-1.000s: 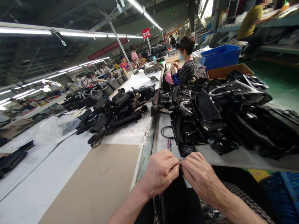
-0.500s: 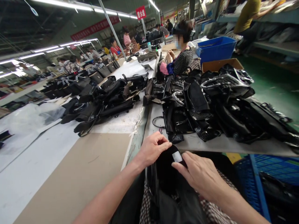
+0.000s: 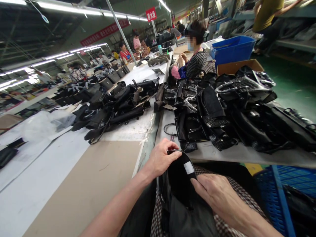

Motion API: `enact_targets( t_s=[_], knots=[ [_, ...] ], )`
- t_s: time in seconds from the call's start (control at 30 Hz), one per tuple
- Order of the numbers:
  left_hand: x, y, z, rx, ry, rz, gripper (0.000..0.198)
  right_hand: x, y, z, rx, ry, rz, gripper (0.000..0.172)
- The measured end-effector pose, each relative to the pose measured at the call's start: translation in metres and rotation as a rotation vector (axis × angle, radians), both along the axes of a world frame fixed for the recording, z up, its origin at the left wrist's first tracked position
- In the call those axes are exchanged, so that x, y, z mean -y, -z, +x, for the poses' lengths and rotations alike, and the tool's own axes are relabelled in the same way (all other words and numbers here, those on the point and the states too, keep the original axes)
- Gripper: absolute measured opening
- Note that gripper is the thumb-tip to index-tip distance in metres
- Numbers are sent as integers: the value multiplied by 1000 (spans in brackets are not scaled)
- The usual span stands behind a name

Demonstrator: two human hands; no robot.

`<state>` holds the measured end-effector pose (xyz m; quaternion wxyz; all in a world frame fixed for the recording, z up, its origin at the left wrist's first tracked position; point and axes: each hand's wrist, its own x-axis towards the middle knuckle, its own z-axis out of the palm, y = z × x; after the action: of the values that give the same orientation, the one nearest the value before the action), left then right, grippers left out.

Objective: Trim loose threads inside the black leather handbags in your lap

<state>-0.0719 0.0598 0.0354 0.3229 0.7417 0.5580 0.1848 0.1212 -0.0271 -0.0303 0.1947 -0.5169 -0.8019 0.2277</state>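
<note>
A black bag piece [image 3: 181, 184] with a small white label [image 3: 189, 167] lies on my lap, below the table edge. My left hand [image 3: 160, 158] pinches its upper rim, fingers closed on the fabric. My right hand [image 3: 214, 194] rests on its lower right side, fingers curled against the black material. Small scissors [image 3: 171, 138] lie on the table just beyond my left hand.
Heaps of black handbags [image 3: 222, 112] cover the table on the right, and more black bags [image 3: 116, 105] lie on the white belt to the left. A brown board [image 3: 93, 184] lies near left. A blue crate [image 3: 283, 194] stands at my right. A seated person [image 3: 195, 56] works further along.
My hands, pinched together at the bag's edge, have drawn apart. The left stays on the rim; the right has slid down the piece, baring the white label.
</note>
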Motion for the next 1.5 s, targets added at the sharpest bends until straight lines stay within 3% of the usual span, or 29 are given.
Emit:
enact_targets(
  t_s=[0.2, 0.33, 0.47, 0.63, 0.7, 0.8, 0.9, 1.0, 1.13, 1.27, 1.37, 1.5],
  knots=[
    [48, -24, -15, -702, -166, 130, 22, 7, -5, -13, -37, -25, 230, 50],
    [80, -20, -19, -899, -138, 149, 31, 8, -10, -21, -39, -29, 354, 53],
    [91, -11, -27, -886, -108, 175, 39, 9, -10, -23, -40, -53, 308, 51],
    [93, -12, -30, -756, -145, 121, 37, -8, -12, -27, -61, 132, 74, 37],
    [98, -15, -26, -648, -161, 26, 28, -21, -16, -28, -97, 153, 48, 51],
    [109, -18, -21, -518, -145, -127, 13, -38, -24, -29, -127, 42, 31, 58],
    [118, -18, -18, -542, -131, -180, 20, -46, -30, -30, -125, -131, 39, 37],
    [118, -18, -17, -643, -145, -88, 31, -48, -31, -32, -79, -163, 54, 11],
    [105, -15, -14, -754, -193, 162, 31, -44, -27, -38, -68, -138, 100, 9],
    [93, -9, -13, -832, -159, 338, 37, -40, -21, -40, -75, -110, 178, 7],
    [89, -6, -18, -742, -118, 326, 40, -40, -18, -40, -54, -109, 179, 8],
    [88, -12, -26, -498, -133, 158, 43, -41, -19, -41, -27, -120, 182, 9]
  ],
)
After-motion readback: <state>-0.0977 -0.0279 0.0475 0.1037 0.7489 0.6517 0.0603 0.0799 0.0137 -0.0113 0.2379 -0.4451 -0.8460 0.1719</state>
